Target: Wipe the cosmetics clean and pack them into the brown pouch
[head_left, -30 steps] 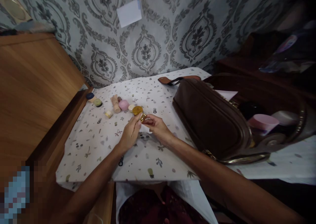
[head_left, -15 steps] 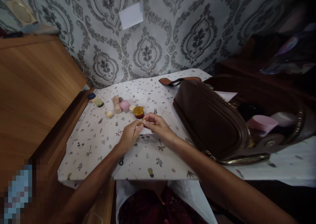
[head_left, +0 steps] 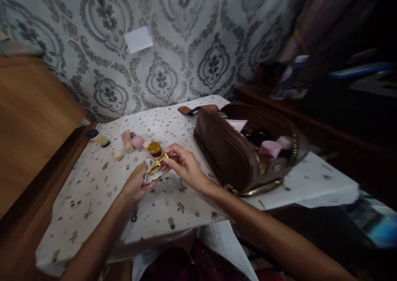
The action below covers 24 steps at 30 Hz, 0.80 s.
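Over the white printed tabletop (head_left: 118,208), right hand (head_left: 185,167) pinches a shiny gold elongated container (head_left: 157,164); left hand (head_left: 136,181) clamped on crumpled white cloth (head_left: 148,166) against it. Round amber-lidded jar (head_left: 154,149) just beyond.

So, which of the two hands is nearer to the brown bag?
Right. The right hand, pinching the gold item, is to the left of the brown bag, apart from it. The left hand, holding the white cloth, is farther left.

Beyond my right grip (head_left: 187,171), patterned grey wallpaper (head_left: 214,64) rises behind the white printed tabletop (head_left: 102,198); pale-brown wooden furniture (head_left: 34,120) stands to its left, dark reddish furniture (head_left: 258,92) to its right, dimly lit.
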Each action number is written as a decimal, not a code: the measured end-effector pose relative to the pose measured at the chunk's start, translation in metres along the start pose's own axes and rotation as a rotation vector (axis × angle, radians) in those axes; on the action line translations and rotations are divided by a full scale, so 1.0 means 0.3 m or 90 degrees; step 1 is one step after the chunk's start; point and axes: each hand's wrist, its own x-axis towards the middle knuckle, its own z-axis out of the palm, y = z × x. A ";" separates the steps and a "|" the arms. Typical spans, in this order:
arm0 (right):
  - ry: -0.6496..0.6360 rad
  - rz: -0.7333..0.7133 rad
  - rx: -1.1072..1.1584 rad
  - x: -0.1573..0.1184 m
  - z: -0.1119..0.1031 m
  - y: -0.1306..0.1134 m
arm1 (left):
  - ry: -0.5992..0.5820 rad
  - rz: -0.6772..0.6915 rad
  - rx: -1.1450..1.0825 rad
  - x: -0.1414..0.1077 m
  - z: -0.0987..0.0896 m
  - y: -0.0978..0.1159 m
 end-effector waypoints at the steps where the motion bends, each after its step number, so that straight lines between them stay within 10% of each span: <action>1: 0.000 -0.024 -0.047 -0.021 -0.009 -0.030 | 0.008 0.006 -0.005 -0.012 0.022 0.018; 7: 0.079 -0.183 -0.341 -0.177 -0.103 -0.247 | 0.048 0.116 0.095 -0.050 0.185 0.157; 18: 0.346 -0.231 -0.435 -0.337 -0.429 -0.588 | -0.084 0.499 0.453 0.050 0.496 0.426; 24: 0.322 -0.188 -0.564 -0.378 -0.552 -0.584 | -0.355 0.705 0.800 0.114 0.646 0.506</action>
